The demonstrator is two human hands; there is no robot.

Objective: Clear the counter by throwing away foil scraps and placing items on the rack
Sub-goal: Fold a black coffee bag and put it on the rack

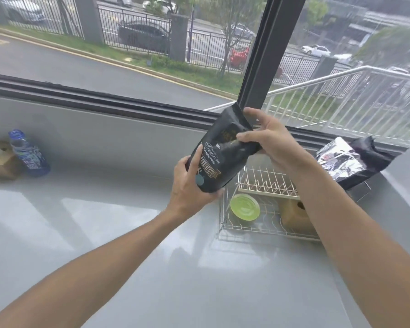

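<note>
Both hands hold a black coffee bag with gold lettering, tilted, in the air above the left end of the wire dish rack. My left hand grips the bag's bottom corner. My right hand pinches its upper part from the right. Inside the rack lie a green plate and a brown box, with a white plate holder on the upper tier. A crumpled piece of silver and black foil rests on the counter behind the rack, at the right.
A blue-labelled water bottle and a small cardboard box stand at the far left against the wall. The grey counter stretches in front of me. A large window runs along its back.
</note>
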